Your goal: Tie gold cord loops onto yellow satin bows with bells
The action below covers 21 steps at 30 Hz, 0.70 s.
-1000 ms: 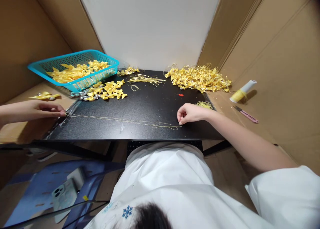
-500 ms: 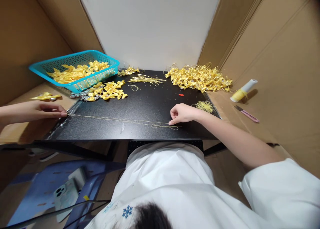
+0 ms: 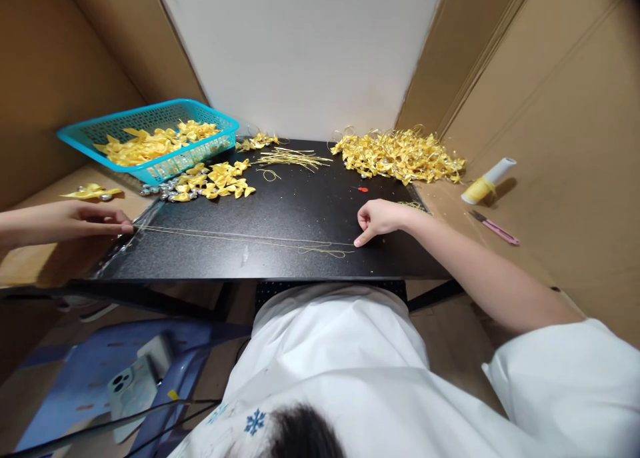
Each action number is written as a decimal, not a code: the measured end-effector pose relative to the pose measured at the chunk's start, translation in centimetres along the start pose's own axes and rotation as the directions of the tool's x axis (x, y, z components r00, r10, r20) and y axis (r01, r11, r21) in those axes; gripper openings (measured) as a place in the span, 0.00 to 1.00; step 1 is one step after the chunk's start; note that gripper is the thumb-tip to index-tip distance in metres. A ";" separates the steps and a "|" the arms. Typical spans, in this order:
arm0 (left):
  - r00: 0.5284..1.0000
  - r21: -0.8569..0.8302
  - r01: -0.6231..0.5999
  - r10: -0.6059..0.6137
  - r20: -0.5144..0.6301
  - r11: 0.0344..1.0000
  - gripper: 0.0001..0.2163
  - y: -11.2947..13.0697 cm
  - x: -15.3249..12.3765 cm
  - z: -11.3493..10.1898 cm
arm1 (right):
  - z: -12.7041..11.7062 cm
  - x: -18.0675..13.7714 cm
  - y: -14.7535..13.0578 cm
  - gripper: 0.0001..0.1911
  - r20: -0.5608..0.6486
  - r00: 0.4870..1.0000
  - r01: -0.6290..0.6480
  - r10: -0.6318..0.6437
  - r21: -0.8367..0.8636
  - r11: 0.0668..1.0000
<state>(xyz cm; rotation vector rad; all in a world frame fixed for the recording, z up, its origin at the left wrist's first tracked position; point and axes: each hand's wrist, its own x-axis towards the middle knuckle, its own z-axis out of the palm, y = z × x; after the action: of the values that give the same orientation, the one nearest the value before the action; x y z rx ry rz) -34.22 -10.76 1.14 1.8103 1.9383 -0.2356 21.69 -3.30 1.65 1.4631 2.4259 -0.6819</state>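
A thin gold thread lies stretched across the front of the black table. My left hand pinches its left end at the table's left edge. My right hand, fingers curled, pinches the thread near its right end, where a small loop of slack rests on the table.
A teal basket of yellow bows stands at the back left, loose bows in front of it. A big pile of yellow bows lies back right. A thread spool and pink snips lie on the cardboard at right.
My right hand slid left along the thread, then pulled back right, drawing the thread straighter. The left hand has stayed in place.
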 end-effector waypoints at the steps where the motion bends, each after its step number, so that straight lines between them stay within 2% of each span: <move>1: 1.000 -0.005 0.001 -0.001 0.003 1.000 0.44 0.0 0.0 0.0 | -0.1 -0.1 0.2 0.22 0.001 1.000 -0.005 0.005 0.002 1.000; 6: 1.000 -0.042 0.017 -0.017 -0.001 0.999 0.45 0.2 -0.1 0.1 | -0.3 -0.2 1.0 0.22 0.000 1.000 -0.007 0.007 0.019 1.000; 13: 1.000 -0.059 0.027 -0.027 0.000 0.998 0.45 0.1 -0.1 0.1 | 0.7 -1.6 0.2 0.19 -0.047 0.979 0.202 -0.197 0.279 0.939; 18: 1.000 -0.038 0.012 -0.012 0.000 0.999 0.45 0.0 -0.1 0.1 | 1.9 -1.7 -1.3 0.19 -0.099 0.975 0.212 -0.198 0.156 0.965; 21: 0.999 -0.008 -0.034 0.034 -0.006 0.999 0.43 -0.4 0.0 0.2 | 1.9 -1.3 -1.1 0.20 -0.068 0.985 0.165 -0.158 0.128 0.978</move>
<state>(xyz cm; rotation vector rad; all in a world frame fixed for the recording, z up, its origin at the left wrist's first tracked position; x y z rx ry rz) -34.53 -10.86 0.91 1.8384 1.9080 -0.2112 21.28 -5.62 0.83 1.3599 2.6108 -0.8634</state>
